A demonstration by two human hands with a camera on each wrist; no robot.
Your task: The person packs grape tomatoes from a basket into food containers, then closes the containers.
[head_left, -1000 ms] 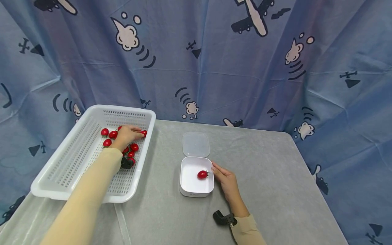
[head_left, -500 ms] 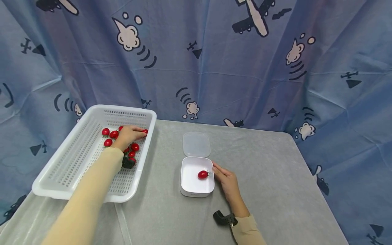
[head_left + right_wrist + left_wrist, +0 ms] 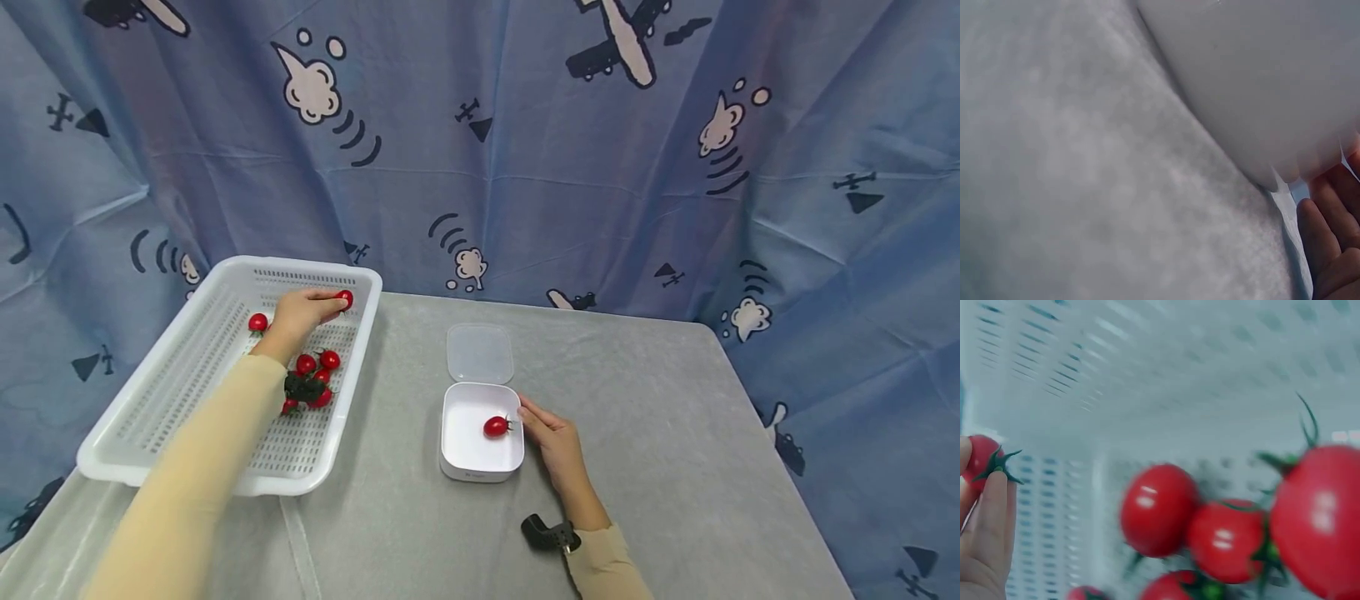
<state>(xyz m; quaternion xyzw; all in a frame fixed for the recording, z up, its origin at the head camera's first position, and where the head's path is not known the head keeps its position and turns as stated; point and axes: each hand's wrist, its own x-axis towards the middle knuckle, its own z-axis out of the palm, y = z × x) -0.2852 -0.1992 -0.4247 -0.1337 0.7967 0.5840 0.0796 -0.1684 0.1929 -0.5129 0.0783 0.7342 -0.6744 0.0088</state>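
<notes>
In the head view my left hand [image 3: 298, 318] pinches a cherry tomato [image 3: 344, 299] inside the white perforated basket [image 3: 372, 350]. The left wrist view has this tomato [image 3: 984, 461] between thumb and fingertips, its green calyx facing the camera. Other cherry tomatoes [image 3: 329, 359] lie in the basket below the hand. A square white box [image 3: 480, 477] stands mid-table with one cherry tomato [image 3: 496, 427] inside. My right hand [image 3: 556, 444] rests against the box's right side, fingers fairly straight. Up close in the right wrist view, its fingers [image 3: 1335, 206] touch the box wall [image 3: 1254, 81].
A translucent lid [image 3: 481, 354] lies flat right behind the box. The grey cloth-covered table [image 3: 660, 450] ends at a blue patterned curtain [image 3: 420, 125]. A black camera [image 3: 551, 534] is strapped at the right wrist; another black camera [image 3: 303, 387] hangs over the basket's tomatoes.
My left hand has lifted slightly and shifted up and left in the head view, the pinched tomato rising with it from the basket's right side. The right hand and box stay put.
</notes>
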